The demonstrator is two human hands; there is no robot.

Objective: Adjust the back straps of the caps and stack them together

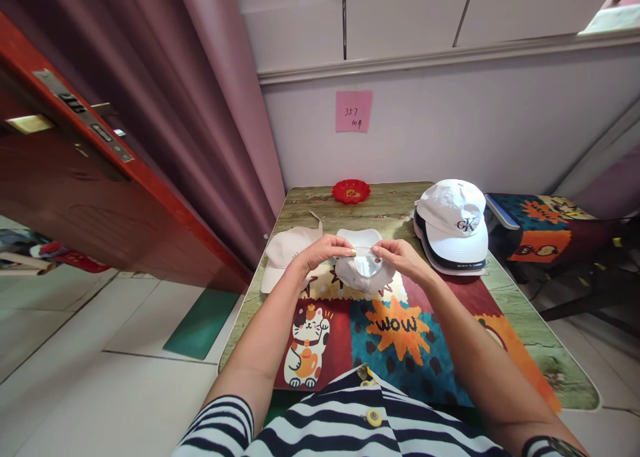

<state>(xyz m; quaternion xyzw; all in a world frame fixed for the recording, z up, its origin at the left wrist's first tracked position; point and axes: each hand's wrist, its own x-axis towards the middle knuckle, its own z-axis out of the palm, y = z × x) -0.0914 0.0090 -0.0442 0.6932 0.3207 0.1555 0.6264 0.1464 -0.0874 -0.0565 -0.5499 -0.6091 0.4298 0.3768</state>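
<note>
Between my hands is a white cap, turned so its hollow inside shows, with the brim pointing away from me. My left hand pinches the left part of the cap's inner edge with thumb and fingertips. On the other side, my right hand grips the same edge. A cream cap lies on the table just left of my left hand, its strap end sticking up. To the right stands a stack of caps, topped by a white cap with dark letters; darker and lighter brims show beneath it.
The wood-patterned table carries a colourful printed mat. A red scalloped dish sits at its back edge by the wall. A pink note hangs above. An open wooden door and a purple curtain flank the left side.
</note>
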